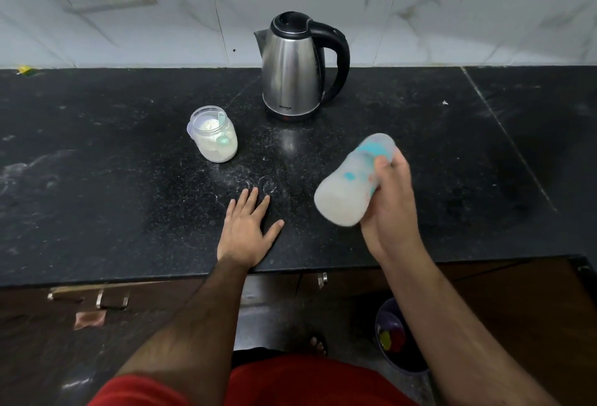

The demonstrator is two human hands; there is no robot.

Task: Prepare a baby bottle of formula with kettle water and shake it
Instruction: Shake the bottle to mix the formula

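While the left hand (248,231) is lying flat, fingers spread on the countertop (97,179), the right hand (391,208) is gripping the blurred baby bottle (352,179), tilted from seven toward one o'clock, at three o'clock of the left.

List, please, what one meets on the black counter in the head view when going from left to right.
Formula jar with a scoop inside → left hand resting flat on the counter → kettle at the back → baby bottle, tilted and blurred → right hand gripping it.
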